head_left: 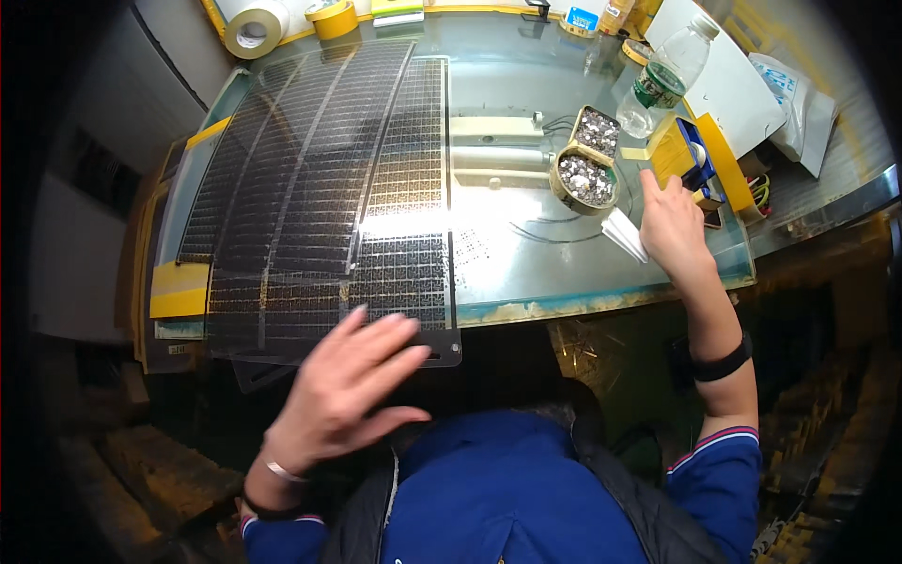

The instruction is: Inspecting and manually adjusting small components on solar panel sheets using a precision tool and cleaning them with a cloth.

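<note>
While the left hand (362, 385) spreads open and empty over the front edge of at least two dark gridded sheets (310, 160) at the left of the desk (545, 282), the right hand (675, 226) curls at one tape dispenser (696, 156) near the right edge; whether it grips, I cannot tell. Two tins (564, 198) and one green-labelled bottle (669, 77) stand nearby.

The left grip (352, 385) was spread over the near edge of dark gridded sheets (305, 179); left of the right grip (672, 211) lay white strips (624, 235), beyond it a blue tape dispenser (700, 175).
</note>
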`<state>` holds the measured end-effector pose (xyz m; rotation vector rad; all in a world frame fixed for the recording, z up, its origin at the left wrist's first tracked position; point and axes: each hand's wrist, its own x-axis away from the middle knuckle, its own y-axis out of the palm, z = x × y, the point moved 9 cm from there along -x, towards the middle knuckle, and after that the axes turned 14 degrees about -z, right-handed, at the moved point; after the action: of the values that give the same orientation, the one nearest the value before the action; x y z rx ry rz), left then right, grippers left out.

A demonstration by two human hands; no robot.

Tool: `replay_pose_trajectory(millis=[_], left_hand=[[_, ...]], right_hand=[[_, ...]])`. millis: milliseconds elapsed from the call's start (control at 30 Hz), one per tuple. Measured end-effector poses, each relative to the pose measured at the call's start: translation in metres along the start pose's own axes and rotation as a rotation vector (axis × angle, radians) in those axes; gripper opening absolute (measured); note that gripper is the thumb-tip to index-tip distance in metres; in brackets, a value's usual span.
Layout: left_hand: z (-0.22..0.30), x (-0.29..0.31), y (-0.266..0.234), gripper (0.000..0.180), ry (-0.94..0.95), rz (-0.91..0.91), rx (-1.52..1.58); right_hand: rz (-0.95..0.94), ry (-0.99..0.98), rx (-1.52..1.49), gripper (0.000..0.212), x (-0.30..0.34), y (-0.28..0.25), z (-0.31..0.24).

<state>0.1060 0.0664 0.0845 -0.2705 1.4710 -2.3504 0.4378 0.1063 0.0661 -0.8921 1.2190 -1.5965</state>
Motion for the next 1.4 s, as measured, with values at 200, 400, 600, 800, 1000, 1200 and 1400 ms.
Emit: replay_pose_trajectory(millis=[200,400,600,800,1000,1200,1400], left_hand=[[0.000,-0.043,0.026,0.054,-0.075,0.168,-0.108],[-0.018,-0.032,0.016,0.039,-0.172,0.182,-0.134],[-0.015,-0.031,0.018,0.036,-0.144,0.239,-0.179],[-0.014,-0.021,0.020,0.034,-0.119,0.303,-0.138],[-0.016,-0.021,0.022,0.033,-0.125,0.302,-0.137],[-0.017,-0.020,0.022,0.035,-0.119,0.301,-0.128],[-0.017,-0.020,0.023,0.033,-0.108,0.299,-0.168]], right_hand=[[0.082,-0.187,-0.349,0.030,0.048,-0.049,-0.001],[0.025,-0.586,-1.282,0.035,0.092,-0.028,-0.057],[0.173,-0.932,-1.235,0.027,0.100,-0.033,-0.132],[0.219,-0.941,-1.048,0.028,0.102,-0.036,-0.155],[0.291,-0.915,-0.967,0.027,0.102,-0.036,-0.157],[0.318,-0.912,-0.959,0.027,0.103,-0.028,-0.157],[0.292,-0.939,-0.908,0.028,0.105,-0.040,-0.160]])
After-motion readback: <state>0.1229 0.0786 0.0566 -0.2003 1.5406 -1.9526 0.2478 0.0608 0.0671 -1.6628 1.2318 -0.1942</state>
